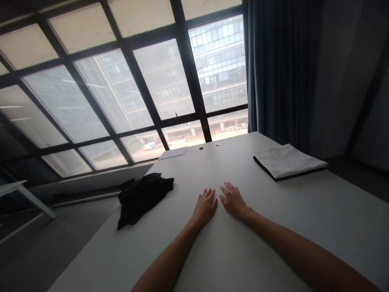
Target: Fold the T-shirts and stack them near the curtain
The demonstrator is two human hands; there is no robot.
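Note:
Both my hands rest palm down on a white table [231, 255], side by side with a small gap between them. My left hand [206, 206] lies flat with its fingers stretched forward, holding nothing. Just to its right, my right hand [234, 199] is flat too, fingers a little apart and empty. A crumpled black cloth [144, 198] lies at the table's left edge, partly hanging over it, nearest my left hand. On the right side sits a folded white cloth [288, 160] with a dark layer showing under its near edge. Neither hand touches a cloth.
White paper sheets [173, 153] lie at the far left corner of the table. Near the far edge are a dark round hole [201, 148] and a second small one. Beyond stand large windows [164, 81] and a dark blue curtain [279, 77]. Another white table [33, 198] stands at left.

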